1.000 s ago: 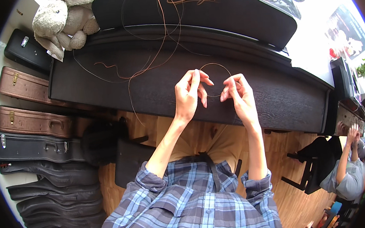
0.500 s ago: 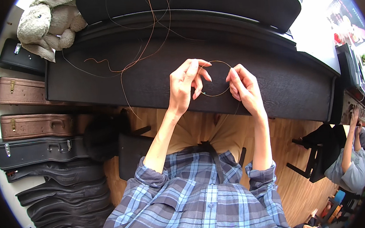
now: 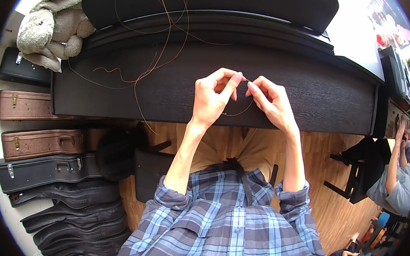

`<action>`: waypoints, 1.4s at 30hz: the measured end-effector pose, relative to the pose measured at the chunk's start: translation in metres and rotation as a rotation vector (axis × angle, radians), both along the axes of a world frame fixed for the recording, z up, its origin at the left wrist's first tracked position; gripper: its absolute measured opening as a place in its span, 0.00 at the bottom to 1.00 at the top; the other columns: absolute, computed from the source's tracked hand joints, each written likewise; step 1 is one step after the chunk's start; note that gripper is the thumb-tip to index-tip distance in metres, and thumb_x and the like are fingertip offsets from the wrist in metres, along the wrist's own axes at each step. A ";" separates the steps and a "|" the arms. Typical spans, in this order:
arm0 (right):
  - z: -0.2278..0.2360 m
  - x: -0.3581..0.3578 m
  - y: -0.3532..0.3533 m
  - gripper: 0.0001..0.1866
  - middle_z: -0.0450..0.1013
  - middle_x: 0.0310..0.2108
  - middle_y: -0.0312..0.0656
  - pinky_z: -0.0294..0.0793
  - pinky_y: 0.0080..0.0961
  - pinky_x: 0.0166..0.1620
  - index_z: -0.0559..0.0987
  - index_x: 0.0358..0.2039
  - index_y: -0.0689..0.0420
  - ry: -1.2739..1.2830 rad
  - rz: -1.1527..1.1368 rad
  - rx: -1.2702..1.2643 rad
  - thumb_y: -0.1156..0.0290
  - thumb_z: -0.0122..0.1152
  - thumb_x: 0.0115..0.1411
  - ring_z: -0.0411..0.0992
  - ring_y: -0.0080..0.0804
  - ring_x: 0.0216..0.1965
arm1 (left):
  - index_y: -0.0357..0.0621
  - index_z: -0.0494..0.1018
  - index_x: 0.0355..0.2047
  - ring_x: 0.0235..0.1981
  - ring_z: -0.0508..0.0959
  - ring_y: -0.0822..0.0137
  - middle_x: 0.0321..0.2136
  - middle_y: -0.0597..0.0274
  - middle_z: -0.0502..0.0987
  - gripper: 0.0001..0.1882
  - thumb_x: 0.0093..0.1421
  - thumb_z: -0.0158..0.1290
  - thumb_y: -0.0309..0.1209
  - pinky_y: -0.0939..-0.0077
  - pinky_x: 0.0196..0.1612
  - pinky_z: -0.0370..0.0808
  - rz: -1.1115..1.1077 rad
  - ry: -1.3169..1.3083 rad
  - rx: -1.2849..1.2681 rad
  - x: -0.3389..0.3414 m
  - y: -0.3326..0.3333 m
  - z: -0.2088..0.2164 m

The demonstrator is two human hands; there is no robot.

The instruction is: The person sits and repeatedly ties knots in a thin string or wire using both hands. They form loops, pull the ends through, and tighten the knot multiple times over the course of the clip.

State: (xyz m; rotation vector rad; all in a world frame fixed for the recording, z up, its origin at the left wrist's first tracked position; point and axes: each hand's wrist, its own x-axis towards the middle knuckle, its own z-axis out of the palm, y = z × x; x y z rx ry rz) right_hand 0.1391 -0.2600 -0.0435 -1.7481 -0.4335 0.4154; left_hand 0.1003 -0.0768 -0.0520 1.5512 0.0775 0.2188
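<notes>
A thin metal guitar string (image 3: 239,113) is bent into a small loop between my hands, above the front of a closed black piano lid (image 3: 327,89). My left hand (image 3: 211,97) pinches the loop at its top with thumb and forefinger. Close beside it, my right hand (image 3: 273,104) pinches the loop's upper right part. The fingertips of both hands nearly meet, and they partly hide the string. Farther left on the lid lie several loose strings (image 3: 136,81), copper-coloured and silvery, in wide tangled curves.
A grey plush rabbit (image 3: 36,33) sits at the far left. Brown and black instrument cases (image 3: 42,143) and soft black bags (image 3: 77,220) line the left side. A black bench (image 3: 143,173) stands by my left. At right, another person (image 3: 388,188) reaches toward a keyboard.
My hands have come closer together at the top of the loop. The left thumb has closed up against the forefinger; the right hand has shifted slightly left.
</notes>
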 end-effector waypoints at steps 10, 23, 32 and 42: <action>0.002 -0.004 0.005 0.12 0.72 0.27 0.34 0.64 0.13 0.26 0.70 0.56 0.55 0.111 -0.201 0.225 0.71 0.51 0.74 0.64 0.12 0.24 | 0.36 0.80 0.36 0.18 0.73 0.83 0.17 0.69 0.78 0.07 0.69 0.57 0.29 0.86 0.21 0.65 0.095 -0.024 0.152 -0.006 -0.003 -0.004; 0.024 -0.037 0.007 0.21 0.81 0.33 0.47 0.78 0.18 0.34 0.67 0.57 0.60 0.274 -0.144 0.240 0.73 0.63 0.67 0.79 0.25 0.30 | 0.35 0.79 0.37 0.18 0.74 0.83 0.17 0.68 0.78 0.07 0.68 0.57 0.28 0.86 0.19 0.63 0.151 -0.086 0.211 -0.008 -0.004 -0.006; 0.023 -0.031 0.007 0.14 0.81 0.28 0.46 0.81 0.18 0.32 0.76 0.48 0.63 0.387 -0.063 0.086 0.70 0.66 0.65 0.82 0.28 0.29 | 0.36 0.80 0.37 0.18 0.75 0.81 0.18 0.68 0.78 0.09 0.69 0.57 0.31 0.85 0.20 0.66 0.050 -0.048 -0.072 -0.011 0.002 -0.007; 0.004 -0.033 0.016 0.06 0.81 0.28 0.40 0.76 0.16 0.29 0.82 0.35 0.61 0.166 -0.120 0.133 0.73 0.70 0.62 0.80 0.23 0.28 | 0.37 0.78 0.40 0.11 0.62 0.86 0.16 0.67 0.75 0.11 0.71 0.55 0.34 0.86 0.14 0.52 -0.021 0.008 -0.257 -0.012 0.008 -0.003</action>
